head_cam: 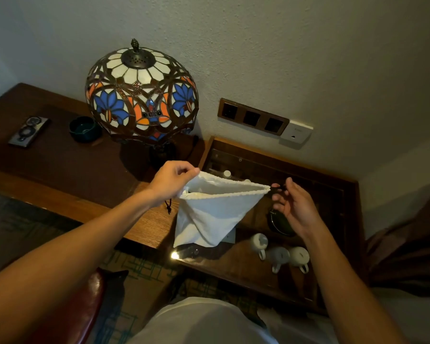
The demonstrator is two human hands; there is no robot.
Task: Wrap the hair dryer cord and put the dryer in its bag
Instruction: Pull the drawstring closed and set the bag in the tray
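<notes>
A white cloth drawstring bag point(209, 217) hangs in the air in front of me, its mouth stretched into a narrow slit. My left hand point(174, 181) pinches the left end of the bag's rim. My right hand point(293, 204) holds the dark drawstring point(277, 187) at the right end of the rim. A dark knotted cord end point(168, 206) dangles below my left hand. The bag bulges low down, but what is inside is hidden. No hair dryer shows.
A stained-glass lamp point(142, 95) stands on the wooden desk point(60, 160), with a dark ashtray point(85, 129) and a remote point(27, 131) to its left. A lower tray table point(333, 189) holds white cups point(281, 254). Wall sockets point(252, 119) are behind. A red chair point(85, 306) is at lower left.
</notes>
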